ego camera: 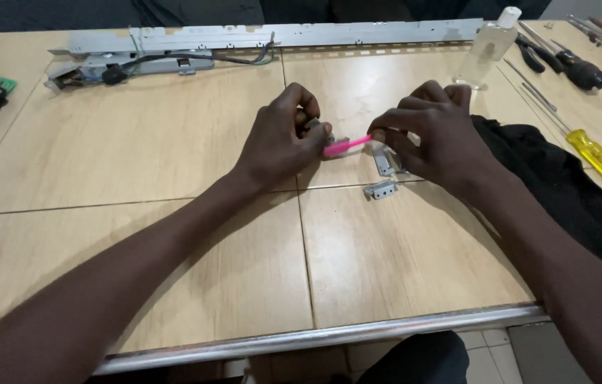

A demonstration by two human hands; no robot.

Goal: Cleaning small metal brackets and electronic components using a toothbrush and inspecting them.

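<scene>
Centrally, hands (365,139), pink stick (347,146), clear bottle (489,46)

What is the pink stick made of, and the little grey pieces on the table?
The pink stick looks like smooth plastic: bright, even colour. The little grey pieces look like bare metal, probably steel: dull silver with bent edges. The table looks like pale wood laminate with a metal edge.
</scene>
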